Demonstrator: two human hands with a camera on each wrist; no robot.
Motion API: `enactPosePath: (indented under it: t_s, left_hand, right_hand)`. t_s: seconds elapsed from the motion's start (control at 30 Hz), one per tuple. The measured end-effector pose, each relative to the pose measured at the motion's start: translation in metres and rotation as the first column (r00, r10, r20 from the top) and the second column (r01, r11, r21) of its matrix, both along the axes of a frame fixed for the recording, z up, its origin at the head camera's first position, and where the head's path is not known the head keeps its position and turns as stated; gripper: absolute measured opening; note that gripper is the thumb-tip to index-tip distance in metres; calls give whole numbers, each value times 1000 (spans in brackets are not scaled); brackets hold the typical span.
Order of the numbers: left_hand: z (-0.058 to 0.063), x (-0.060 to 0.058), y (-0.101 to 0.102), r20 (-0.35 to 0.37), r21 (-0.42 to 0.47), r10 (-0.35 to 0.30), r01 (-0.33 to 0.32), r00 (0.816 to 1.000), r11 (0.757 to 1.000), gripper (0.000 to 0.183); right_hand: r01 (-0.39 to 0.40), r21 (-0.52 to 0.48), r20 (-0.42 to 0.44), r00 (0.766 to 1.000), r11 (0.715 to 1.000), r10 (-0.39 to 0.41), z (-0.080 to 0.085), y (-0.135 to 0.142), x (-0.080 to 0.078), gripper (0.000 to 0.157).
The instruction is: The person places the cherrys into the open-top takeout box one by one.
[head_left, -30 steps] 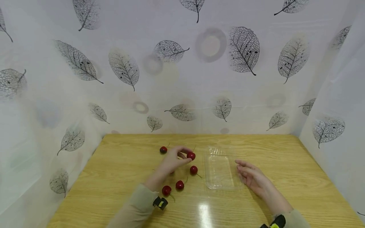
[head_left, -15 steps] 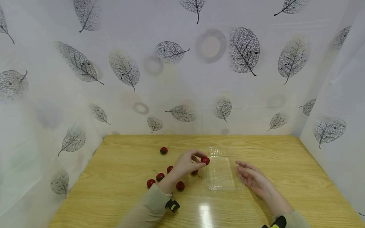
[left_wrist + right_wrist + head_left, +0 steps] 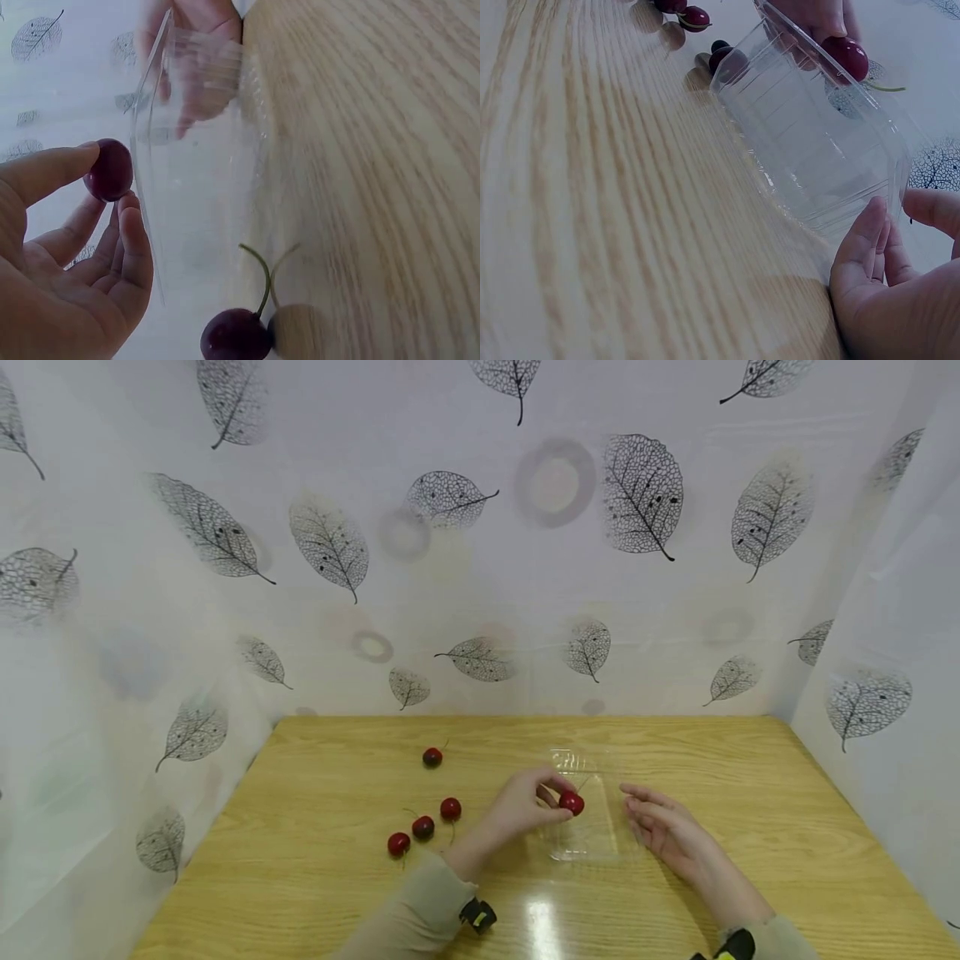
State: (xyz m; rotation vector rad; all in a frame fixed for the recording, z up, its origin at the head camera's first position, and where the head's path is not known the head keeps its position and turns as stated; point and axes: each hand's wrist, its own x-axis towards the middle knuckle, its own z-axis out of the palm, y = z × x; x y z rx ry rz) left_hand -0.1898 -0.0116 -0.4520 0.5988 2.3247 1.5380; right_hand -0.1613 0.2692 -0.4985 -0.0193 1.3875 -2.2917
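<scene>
My left hand (image 3: 528, 806) pinches a dark red cherry (image 3: 572, 802) between thumb and fingertips, its thin stem pointing up. In the head view this cherry overlaps the clear plastic container (image 3: 592, 856); the left wrist view has it right beside the container's rim. On the container's far side, my right hand (image 3: 667, 831) has loosely extended fingers; in the right wrist view its fingertips (image 3: 874, 214) are at the container's end wall. Another stemmed cherry (image 3: 236, 335) stands on the table close to the container, hidden by my left arm in the head view.
To the left on the wood-grain table (image 3: 315, 777) lie several cherries: one at the back (image 3: 432, 757) and a loose row nearer my left forearm, including a cherry (image 3: 423, 827). A leaf-printed white sheet (image 3: 510, 568) encloses the back and sides.
My left hand has carried its cherry to the right, from beside the container to over it. Cherries at the left came into view as the forearm moved. The right hand stays in place.
</scene>
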Motion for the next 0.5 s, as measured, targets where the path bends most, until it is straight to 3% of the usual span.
enactPosePath:
  t_s: [0.5]
  left_hand:
    - [-7, 9, 9, -103, -149, -21, 6, 994, 989, 33]
  right_hand:
    - [5, 29, 8, 1000, 1000, -5, -1, 1, 0, 34]
